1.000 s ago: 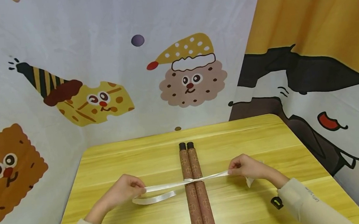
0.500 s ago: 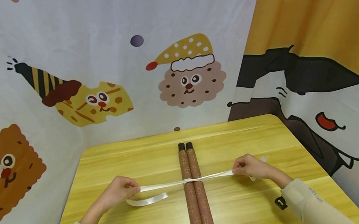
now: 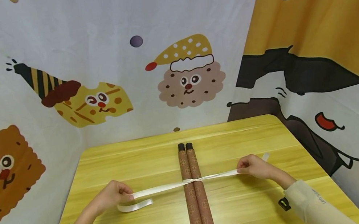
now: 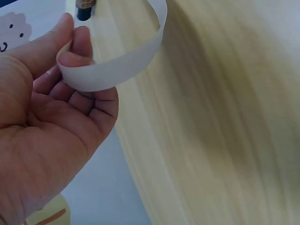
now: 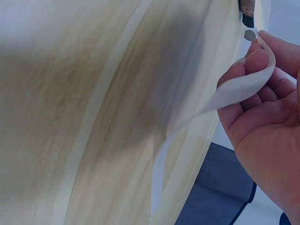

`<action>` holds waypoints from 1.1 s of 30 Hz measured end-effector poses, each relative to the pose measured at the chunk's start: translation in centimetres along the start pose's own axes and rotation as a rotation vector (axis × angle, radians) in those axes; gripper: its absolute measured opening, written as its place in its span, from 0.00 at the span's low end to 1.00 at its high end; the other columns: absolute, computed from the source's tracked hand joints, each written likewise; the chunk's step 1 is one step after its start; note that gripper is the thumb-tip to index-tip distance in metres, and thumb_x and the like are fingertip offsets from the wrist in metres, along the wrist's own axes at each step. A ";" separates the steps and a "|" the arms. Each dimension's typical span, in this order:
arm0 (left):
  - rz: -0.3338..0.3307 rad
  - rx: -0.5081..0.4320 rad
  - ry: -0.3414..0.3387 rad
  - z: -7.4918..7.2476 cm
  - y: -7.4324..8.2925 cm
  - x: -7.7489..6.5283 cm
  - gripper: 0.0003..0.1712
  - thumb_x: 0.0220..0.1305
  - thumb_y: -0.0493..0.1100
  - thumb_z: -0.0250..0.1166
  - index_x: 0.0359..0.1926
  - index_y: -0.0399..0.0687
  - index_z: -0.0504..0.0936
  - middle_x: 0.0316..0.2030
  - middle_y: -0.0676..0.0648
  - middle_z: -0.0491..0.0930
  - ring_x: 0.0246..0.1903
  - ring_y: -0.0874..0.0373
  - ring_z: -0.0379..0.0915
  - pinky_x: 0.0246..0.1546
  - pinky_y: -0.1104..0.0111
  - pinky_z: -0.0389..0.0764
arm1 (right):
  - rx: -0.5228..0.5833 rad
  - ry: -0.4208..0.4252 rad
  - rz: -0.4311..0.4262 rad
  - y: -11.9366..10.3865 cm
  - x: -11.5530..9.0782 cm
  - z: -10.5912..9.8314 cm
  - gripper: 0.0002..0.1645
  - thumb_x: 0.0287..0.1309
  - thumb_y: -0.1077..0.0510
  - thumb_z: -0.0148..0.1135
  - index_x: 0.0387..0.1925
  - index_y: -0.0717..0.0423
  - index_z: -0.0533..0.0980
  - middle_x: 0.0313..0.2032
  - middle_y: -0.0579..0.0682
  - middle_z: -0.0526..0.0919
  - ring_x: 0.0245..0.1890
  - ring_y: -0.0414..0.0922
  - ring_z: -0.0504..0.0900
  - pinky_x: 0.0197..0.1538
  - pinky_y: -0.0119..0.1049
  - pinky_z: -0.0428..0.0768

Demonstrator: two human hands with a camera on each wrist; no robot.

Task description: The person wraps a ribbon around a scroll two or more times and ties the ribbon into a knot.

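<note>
Two brown patterned scroll tubes with black end caps lie side by side on the table, pointing away from me. A white ribbon wraps round their middle and crosses in a twist on top. My left hand pinches one end between thumb and fingers, out to the left, and a loose tail curls below it. On the right side, my right hand pinches the other end, with its tail showing behind the hand. Both stretches of ribbon look taut. In the wrist views each ribbon tail loops out past the fingers.
The wood-grain table has rounded far corners. Behind it hangs a white curtain with cartoon food prints, and an orange and black cartoon curtain stands at the right.
My hands have drawn apart, the left one moving left and slightly nearer, the right one moving right. The ribbon's twist over the tubes looks tighter, and the left tail has shifted left.
</note>
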State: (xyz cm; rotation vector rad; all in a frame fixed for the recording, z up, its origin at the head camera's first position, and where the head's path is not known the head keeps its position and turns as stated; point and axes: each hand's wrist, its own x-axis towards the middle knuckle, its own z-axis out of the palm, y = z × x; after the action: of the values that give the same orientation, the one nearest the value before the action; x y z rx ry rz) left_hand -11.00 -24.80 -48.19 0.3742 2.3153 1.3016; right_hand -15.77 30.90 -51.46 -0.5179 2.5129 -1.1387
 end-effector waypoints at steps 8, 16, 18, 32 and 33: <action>0.004 0.048 -0.022 0.1 -1.5 -0.6 0.08 0.61 0.39 0.63 0.32 0.37 0.83 0.25 0.40 0.80 0.26 0.53 0.72 0.29 0.60 0.81 | -0.026 0.020 0.018 0.6 -0.3 -0.1 0.06 0.58 0.53 0.63 0.29 0.49 0.80 0.21 0.55 0.79 0.16 0.37 0.68 0.19 0.28 0.69; 0.020 0.087 0.030 0.2 -2.1 -0.4 0.08 0.61 0.39 0.63 0.30 0.37 0.83 0.24 0.42 0.80 0.24 0.55 0.72 0.25 0.65 0.80 | -0.037 0.015 -0.010 0.0 -0.6 -0.1 0.06 0.59 0.59 0.61 0.30 0.57 0.80 0.21 0.61 0.78 0.16 0.36 0.67 0.19 0.27 0.67; 0.018 0.109 0.046 0.3 -2.3 -0.3 0.07 0.60 0.39 0.64 0.29 0.38 0.83 0.23 0.43 0.80 0.23 0.57 0.70 0.23 0.68 0.78 | -0.056 0.009 -0.022 -0.4 -0.7 -0.2 0.05 0.60 0.60 0.61 0.31 0.58 0.79 0.22 0.60 0.79 0.17 0.36 0.68 0.20 0.27 0.68; -0.019 0.249 0.155 1.2 -2.6 0.1 0.06 0.59 0.36 0.64 0.25 0.43 0.82 0.18 0.48 0.76 0.18 0.61 0.67 0.18 0.71 0.73 | -0.174 0.038 -0.076 1.8 -0.4 0.7 0.05 0.60 0.54 0.61 0.29 0.47 0.79 0.26 0.44 0.81 0.23 0.37 0.72 0.26 0.32 0.75; -0.023 0.254 0.161 1.3 -2.7 0.2 0.06 0.59 0.36 0.64 0.25 0.43 0.82 0.19 0.48 0.76 0.18 0.61 0.67 0.18 0.70 0.73 | -0.180 0.043 -0.068 1.8 -0.4 0.7 0.04 0.60 0.55 0.62 0.29 0.47 0.79 0.25 0.43 0.81 0.23 0.37 0.72 0.26 0.32 0.75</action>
State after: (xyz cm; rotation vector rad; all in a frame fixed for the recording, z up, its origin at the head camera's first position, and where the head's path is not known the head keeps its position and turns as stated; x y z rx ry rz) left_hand -10.52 -25.15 -51.09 0.3323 2.6224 1.0623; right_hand -15.44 31.71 -53.20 -0.6354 2.6694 -0.9617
